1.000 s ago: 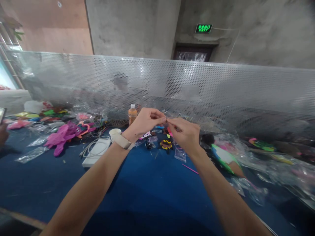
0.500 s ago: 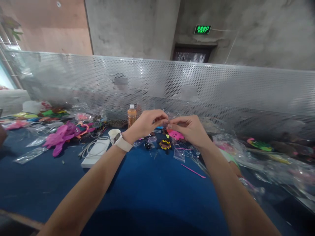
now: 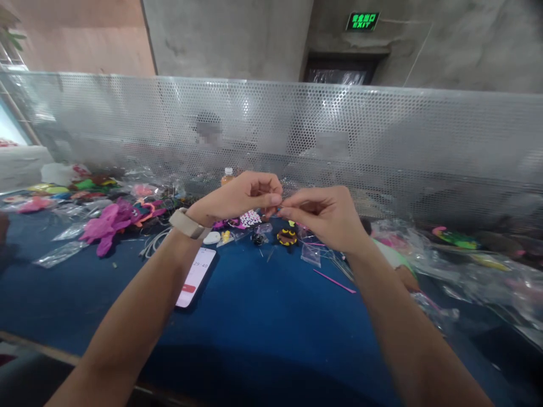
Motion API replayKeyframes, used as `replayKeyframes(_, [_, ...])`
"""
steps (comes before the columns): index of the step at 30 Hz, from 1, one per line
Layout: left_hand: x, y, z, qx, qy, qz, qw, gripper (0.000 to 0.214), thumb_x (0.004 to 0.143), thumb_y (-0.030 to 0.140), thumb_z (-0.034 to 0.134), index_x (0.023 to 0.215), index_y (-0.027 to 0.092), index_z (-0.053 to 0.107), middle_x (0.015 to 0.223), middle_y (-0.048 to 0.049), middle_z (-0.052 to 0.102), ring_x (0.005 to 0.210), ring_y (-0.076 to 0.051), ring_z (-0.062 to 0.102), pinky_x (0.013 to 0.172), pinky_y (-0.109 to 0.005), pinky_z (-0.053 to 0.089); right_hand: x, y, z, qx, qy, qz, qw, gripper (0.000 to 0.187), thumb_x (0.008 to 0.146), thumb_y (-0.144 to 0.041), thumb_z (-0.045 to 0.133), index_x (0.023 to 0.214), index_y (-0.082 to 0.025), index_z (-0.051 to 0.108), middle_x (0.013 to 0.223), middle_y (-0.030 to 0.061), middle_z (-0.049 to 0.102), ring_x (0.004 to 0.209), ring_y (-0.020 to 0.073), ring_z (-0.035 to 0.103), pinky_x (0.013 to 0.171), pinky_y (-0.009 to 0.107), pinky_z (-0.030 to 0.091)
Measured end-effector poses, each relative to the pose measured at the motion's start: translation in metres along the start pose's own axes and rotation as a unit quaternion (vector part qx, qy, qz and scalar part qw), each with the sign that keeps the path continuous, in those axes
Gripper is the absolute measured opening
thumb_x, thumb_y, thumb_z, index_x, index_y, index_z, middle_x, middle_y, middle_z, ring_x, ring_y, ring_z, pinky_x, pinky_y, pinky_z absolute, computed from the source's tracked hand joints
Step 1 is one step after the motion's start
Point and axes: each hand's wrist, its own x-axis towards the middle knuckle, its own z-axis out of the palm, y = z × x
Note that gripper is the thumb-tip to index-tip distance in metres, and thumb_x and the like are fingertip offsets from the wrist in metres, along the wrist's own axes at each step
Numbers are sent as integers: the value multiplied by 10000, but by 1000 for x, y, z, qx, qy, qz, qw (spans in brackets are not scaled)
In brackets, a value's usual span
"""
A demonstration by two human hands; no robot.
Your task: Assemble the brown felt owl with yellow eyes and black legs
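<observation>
My left hand (image 3: 250, 196), with a pale watch band (image 3: 189, 225) at its wrist, is closed with thumb and fingers pinched together. Close beside it, nearly touching, my right hand (image 3: 324, 215) pinches too. Whatever lies between the fingertips is too small to make out. Below the hands, on the blue table, sits a round brown, black and yellow figure (image 3: 287, 237). A small black item (image 3: 257, 238) and a clear plastic piece (image 3: 311, 255) lie near it. A thin pink stick (image 3: 334, 281) rests below my right wrist.
A phone (image 3: 198, 277) with a lit screen lies by my left forearm. Purple clay-like figures (image 3: 108, 226) and plastic bags are piled at the left. More clear bags (image 3: 424, 265) crowd the right. A bottle (image 3: 228, 175) stands behind my left hand, before a perforated metal screen (image 3: 271, 124).
My left hand and forearm have shifted left and turned, uncovering the phone and small items beside it. The fingertips stay close together. The whole view has tilted down a little.
</observation>
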Motion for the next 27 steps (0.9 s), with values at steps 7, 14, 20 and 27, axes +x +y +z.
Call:
replayKeyframes(7, [-4,-1,-3,-62,-27,11,998,295,966,444,741,930,175,626,809,-19,707,711,-102,674,662,-207,543,-2,-4,7,43,-4,3,999,34,856,-263,840,881,-270,862,805,18,816,610,150,673,517,286,494])
replayKeyframes(14, [-6,20,-1,163,146,109,970,159,931,339,790,949,188,742,963,-55,736,813,-142,676,738,-272,551,5,5,4,139,44,83,986,89,802,-329,884,847,-258,853,778,41,810,728,199,762,645,322,627])
replayKeyframes(20, [-8,32,3,316,164,162,920,167,962,402,748,950,240,784,1023,-46,747,879,-167,697,812,-302,554,5,4,-1,165,38,122,978,96,801,-352,870,819,-262,844,778,46,803,715,185,742,596,311,603])
replayKeyframes(27, [-7,26,5,342,194,192,899,227,962,457,735,950,231,757,1007,-37,741,838,-154,682,789,-290,541,5,0,-1,150,25,133,979,80,805,-335,863,820,-260,840,780,47,804,715,196,736,523,300,567])
